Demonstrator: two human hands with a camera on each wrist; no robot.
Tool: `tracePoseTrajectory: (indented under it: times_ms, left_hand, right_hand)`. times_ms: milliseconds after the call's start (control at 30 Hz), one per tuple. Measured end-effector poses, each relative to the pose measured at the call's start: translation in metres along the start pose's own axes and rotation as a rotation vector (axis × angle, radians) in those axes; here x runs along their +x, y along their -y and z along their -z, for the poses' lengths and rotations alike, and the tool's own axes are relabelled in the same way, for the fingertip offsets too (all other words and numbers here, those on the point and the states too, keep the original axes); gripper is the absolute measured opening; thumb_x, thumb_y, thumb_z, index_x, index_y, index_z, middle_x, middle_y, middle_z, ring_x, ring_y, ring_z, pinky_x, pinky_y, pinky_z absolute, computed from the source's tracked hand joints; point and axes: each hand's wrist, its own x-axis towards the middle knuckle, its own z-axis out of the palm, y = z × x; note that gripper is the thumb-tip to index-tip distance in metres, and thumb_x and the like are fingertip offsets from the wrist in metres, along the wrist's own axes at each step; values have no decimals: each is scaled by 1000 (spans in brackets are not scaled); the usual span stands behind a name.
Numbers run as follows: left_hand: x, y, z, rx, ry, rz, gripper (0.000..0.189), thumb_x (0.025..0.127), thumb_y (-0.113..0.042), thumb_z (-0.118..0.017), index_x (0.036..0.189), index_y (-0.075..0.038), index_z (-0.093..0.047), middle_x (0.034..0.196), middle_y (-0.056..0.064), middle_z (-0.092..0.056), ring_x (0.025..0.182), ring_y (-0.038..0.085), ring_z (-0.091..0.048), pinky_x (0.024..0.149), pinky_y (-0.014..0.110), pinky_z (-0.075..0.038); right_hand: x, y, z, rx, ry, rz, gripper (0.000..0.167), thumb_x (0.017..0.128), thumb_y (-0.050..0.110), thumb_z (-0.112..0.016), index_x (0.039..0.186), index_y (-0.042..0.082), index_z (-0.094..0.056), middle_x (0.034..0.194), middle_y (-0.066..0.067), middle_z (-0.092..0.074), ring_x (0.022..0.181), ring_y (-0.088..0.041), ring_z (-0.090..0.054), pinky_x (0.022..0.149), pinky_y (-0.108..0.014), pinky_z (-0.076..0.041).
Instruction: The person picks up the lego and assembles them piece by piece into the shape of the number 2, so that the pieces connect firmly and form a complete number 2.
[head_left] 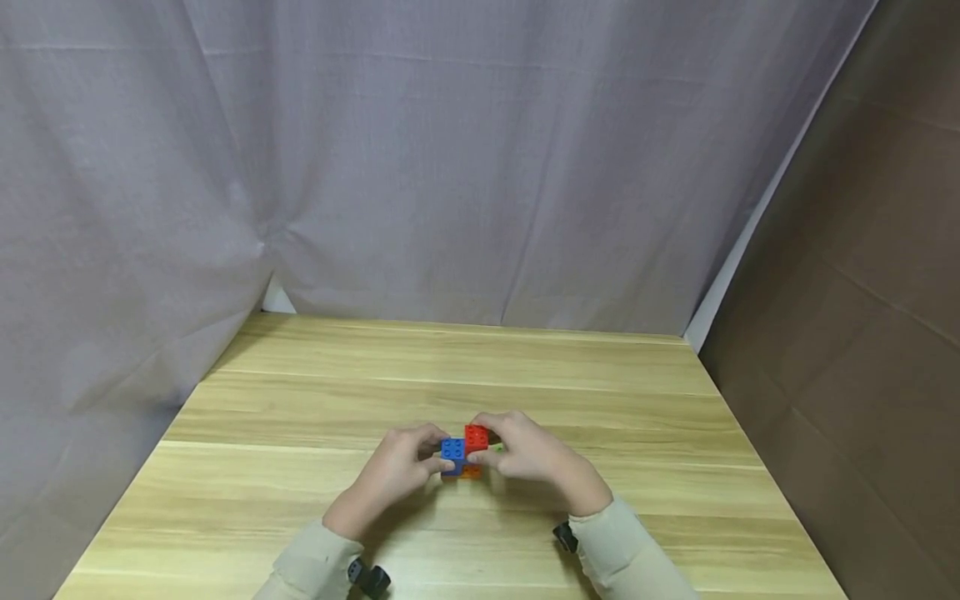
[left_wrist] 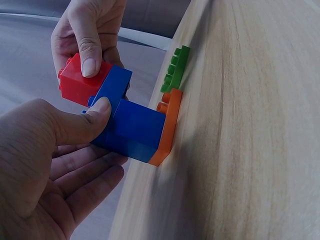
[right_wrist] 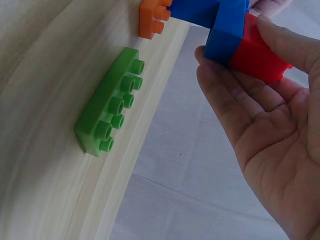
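Note:
A small stack of toy bricks stands on the table in front of the person. At its base lies a flat orange brick (left_wrist: 171, 122), with a tall blue brick (left_wrist: 136, 127) on it. A flatter blue brick (right_wrist: 226, 34) lies across the top and juts out to the right. On that jutting end sits a red brick (head_left: 476, 437). The left hand (head_left: 401, 462) grips the blue bricks between thumb and fingers. With thumb and fingers the right hand (head_left: 532, 450) pinches the red brick; its fingertips also touch the flatter blue one.
A long green brick (right_wrist: 107, 105) rests on the wooden table (head_left: 450, 367), studs up, apart from the stack and beneath the right hand. Grey cloth (head_left: 420, 167) hangs behind the table, and a brown panel (head_left: 847, 292) stands along the right side.

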Motion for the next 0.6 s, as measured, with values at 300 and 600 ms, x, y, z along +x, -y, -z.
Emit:
tracePoseTrajectory:
  times_ms: [300, 600]
  left_hand:
    - [-1, -1, 1, 1, 7, 13, 29, 88, -28, -79, 113, -14, -70, 104, -2, -75, 94, 13, -72, 86, 34, -59]
    - [-1, -1, 2, 3, 13, 29, 30, 88, -28, -79, 114, -14, -70, 106, -1, -75, 95, 15, -72, 87, 36, -59]
  right_hand:
    - [-2, -5, 2, 28, 3, 1, 34, 93, 31, -74, 121, 14, -64, 104, 11, -70, 105, -13, -67, 93, -38, -56]
    - [-12, -12, 12, -9, -2, -65, 51, 92, 49, -71, 129, 15, -65, 123, 4, -68, 115, -20, -64, 98, -41, -53]
